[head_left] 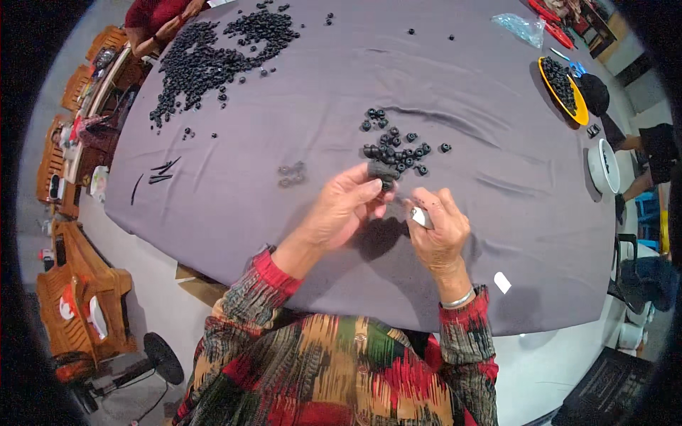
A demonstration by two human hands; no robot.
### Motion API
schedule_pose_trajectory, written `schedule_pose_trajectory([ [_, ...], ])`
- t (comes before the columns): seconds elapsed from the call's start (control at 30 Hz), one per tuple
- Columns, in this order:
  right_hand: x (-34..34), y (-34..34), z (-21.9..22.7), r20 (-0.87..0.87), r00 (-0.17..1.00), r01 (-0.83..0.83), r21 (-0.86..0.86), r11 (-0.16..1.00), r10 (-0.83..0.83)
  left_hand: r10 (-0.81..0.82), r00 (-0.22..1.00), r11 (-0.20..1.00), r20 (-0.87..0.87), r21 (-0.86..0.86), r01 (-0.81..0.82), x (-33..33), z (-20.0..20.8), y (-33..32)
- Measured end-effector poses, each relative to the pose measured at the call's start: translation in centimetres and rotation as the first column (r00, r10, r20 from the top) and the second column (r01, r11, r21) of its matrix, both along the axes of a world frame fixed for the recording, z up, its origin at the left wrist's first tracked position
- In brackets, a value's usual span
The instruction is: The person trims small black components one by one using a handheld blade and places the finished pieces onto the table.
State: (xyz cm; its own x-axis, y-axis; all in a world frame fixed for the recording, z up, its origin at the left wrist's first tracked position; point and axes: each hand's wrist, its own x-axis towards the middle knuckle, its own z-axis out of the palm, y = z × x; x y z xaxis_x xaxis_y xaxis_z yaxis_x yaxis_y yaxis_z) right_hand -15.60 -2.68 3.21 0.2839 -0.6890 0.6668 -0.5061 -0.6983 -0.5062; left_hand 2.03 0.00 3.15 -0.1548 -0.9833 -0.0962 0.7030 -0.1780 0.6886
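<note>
Between the thumb and fingers of my left hand [337, 211] is a small black round part [383, 172], held up over the table. My right hand [442, 234] is closed around a tool with a white handle [421, 216]; its working end is too small to make out. The two hands are close together, with a narrow gap between them. Just beyond them lies a loose cluster of small black ring-like parts [406, 155]. A few greyish clear pieces [291, 174] lie to the left of my left hand.
A grey cloth [511, 234] covers the table. Far left is a large heap of black parts [206, 64], with thin black strips [162, 172] nearer. On the right are a yellow dish [579, 110] of black parts, a white bowl [602, 170] and a white scrap [502, 282]. People sit around.
</note>
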Motion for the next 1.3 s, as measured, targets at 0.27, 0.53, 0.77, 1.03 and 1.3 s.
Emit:
schedule_pose_trajectory([
  [0.27, 0.1, -0.1, 0.0, 0.076, 0.997, -0.016, -0.021, 1.0, 0.017, -0.076, 0.988, 0.995, -0.137, 0.048, 0.083, -1.8, -1.2, -0.3],
  [0.53, 0.1, -0.3, -0.6, -0.02, 1.0, -0.002, -0.034, 0.999, 0.002, -0.07, 0.985, 0.992, -0.161, 0.089, 0.085, -2.3, -1.5, -0.3],
  [0.77, -0.5, -0.7, 0.3, -0.046, 0.992, -0.11, 0.111, 0.988, 0.116, -0.044, 0.973, 0.999, 0.227, 0.023, 0.039, -1.3, -1.5, -0.3],
  [1.03, -0.8, -0.8, 0.8, -0.046, 0.974, -0.214, 0.15, 0.965, 0.223, -0.079, 0.944, 0.996, 0.319, -0.005, 0.085, -0.8, -1.9, -0.1],
  [1.3, -0.1, -0.1, 0.4, -0.035, 0.99, -0.137, -0.063, 0.989, 0.135, -0.119, 0.993, 0.992, -0.017, 0.033, 0.12, -1.2, -2.3, 0.0],
])
